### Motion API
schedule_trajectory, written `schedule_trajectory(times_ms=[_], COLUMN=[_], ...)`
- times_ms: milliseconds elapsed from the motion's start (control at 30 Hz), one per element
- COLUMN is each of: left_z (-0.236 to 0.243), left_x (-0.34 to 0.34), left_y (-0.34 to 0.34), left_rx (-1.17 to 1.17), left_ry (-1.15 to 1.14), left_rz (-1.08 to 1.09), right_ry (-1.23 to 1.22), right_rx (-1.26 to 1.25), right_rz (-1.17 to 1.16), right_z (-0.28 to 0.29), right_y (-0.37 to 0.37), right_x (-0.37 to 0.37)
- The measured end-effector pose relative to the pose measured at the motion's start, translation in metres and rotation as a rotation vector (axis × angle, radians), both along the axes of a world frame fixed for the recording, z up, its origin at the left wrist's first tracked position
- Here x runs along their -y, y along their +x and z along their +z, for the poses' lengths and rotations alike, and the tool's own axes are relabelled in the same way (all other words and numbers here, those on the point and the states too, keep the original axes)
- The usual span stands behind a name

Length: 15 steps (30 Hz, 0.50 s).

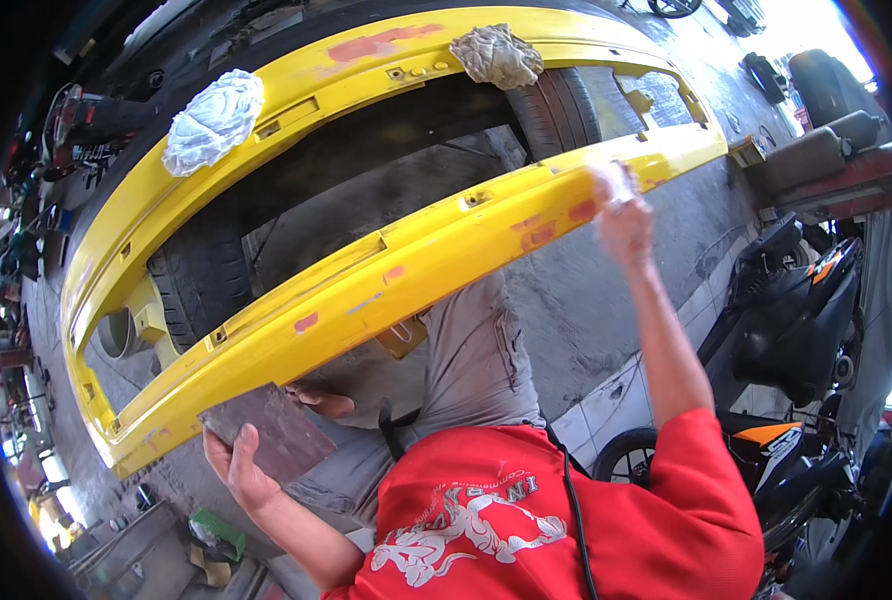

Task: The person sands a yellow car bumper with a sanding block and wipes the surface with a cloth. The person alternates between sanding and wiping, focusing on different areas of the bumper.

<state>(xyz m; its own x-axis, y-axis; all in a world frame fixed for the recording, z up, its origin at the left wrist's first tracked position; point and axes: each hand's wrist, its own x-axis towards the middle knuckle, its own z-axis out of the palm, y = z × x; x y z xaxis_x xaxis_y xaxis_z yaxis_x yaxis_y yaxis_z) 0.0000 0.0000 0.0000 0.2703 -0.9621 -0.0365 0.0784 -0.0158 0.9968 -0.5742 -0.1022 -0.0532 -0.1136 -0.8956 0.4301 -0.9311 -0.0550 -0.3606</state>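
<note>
A long yellow car bumper (366,300) lies across the view in front of me, with several reddish filler patches on its surface. My right hand (628,225), smeared by motion, is closed around a small white thing (616,183) at the right part of the near yellow edge. Blur hides what kind of thing it is. At the lower left, my left hand (241,468) grips a flat, rectangular, brownish-grey board (278,425) with the thumb on its face. The board is close to the bumper's near edge and covers part of it.
Two tyres (556,112) show beneath the bumper. A white crumpled cloth (216,120) and a greyish-brown one (496,56) rest on its far edge. A black and orange motorcycle (781,440) stands at right. A green thing (218,533) lies at lower left.
</note>
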Motion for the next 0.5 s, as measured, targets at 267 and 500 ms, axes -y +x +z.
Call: schedule_trajectory(times_ms=[267,500], left_z=[0.027,0.015], left_x=[0.026,-0.007], left_y=[-0.008,0.002], left_rx=[0.014,-0.007], left_ry=[-0.049,-0.032], left_rz=[-0.086,-0.062], right_ry=[0.138,0.506], right_rx=[-0.28,0.06], right_rz=[-0.09,-0.623], right_z=[0.008,0.024], right_y=[-0.045,-0.106], right_x=[0.002,0.056])
